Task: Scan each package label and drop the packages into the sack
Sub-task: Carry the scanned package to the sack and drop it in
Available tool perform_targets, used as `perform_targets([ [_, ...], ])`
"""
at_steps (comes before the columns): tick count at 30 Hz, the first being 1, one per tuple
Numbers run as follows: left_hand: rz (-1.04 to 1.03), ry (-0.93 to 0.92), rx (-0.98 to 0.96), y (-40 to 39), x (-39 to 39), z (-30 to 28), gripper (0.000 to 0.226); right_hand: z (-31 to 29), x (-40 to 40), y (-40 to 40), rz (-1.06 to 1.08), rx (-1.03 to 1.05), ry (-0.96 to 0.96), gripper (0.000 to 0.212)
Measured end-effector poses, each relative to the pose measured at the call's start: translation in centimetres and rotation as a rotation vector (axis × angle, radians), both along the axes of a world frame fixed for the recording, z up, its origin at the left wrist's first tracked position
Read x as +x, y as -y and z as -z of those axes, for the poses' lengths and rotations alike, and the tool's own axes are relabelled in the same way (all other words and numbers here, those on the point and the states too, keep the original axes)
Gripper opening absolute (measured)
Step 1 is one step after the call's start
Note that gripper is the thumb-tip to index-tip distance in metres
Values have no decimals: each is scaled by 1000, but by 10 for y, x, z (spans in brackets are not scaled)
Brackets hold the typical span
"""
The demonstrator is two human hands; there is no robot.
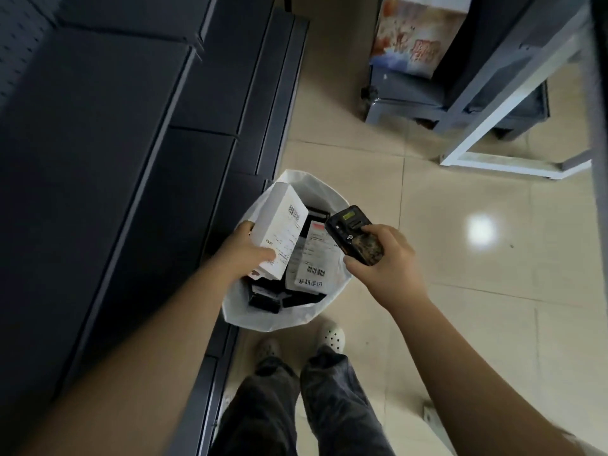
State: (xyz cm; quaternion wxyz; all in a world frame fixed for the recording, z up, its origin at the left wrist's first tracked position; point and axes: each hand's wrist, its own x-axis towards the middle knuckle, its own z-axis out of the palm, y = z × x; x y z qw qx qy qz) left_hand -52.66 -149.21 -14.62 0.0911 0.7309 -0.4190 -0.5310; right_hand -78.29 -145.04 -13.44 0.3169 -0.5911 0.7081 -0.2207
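White box point(281, 233) held over the sack point(332, 192) mouth, label and barcode facing up. Left hand point(245, 250) grips it from the left side, thumb across the lower face. Right hand point(386, 258) is closed around the scanner point(353, 235), its head aimed left toward the box.

Step, as I judge it: scan of this box, or just past it; drop not yet done. Cannot tell whether the scanner has read the label.

Sack stands on the tiled floor point(460, 258), already holding dark packages point(263, 296) and a white labelled one point(317, 258).

Next move calls for: barcode lined up with the scanner head, then the left fingers let go with the box inside the rim.

Room: dark shelving point(131, 159) stands just beside the sack's left edge, so little space on that side. Floor to the right is open. Feet point(332, 335) are near the sack's near rim.
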Motion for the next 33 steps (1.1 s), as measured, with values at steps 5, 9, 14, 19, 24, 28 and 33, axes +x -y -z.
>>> perform_targets([
  [5, 290, 290, -239, 36, -13, 43, 50, 36, 4, 11, 38, 32, -11, 56],
  [9, 526, 444, -456, 51, -19, 72, 38, 55, 9, 11, 81, 36, -12, 55],
  [14, 632, 596, -746, 61, -21, 100, 53, 69, 12, 5, 156, 37, 1, 55],
  [19, 724, 713, -748, 62, -20, 124, 51, 78, 15, 1, 193, 38, -3, 55],
  [24, 737, 508, -714, 80, -38, 132, 53, 81, 14, 0, 238, 42, 1, 54],
  [28, 681, 359, -640, 92, -45, 149, 45, 86, 11, 2, 253, 27, -1, 55],
  [33, 595, 269, -602, 104, -46, 175, 38, 94, 15, 6, 251, 24, -6, 55],
])
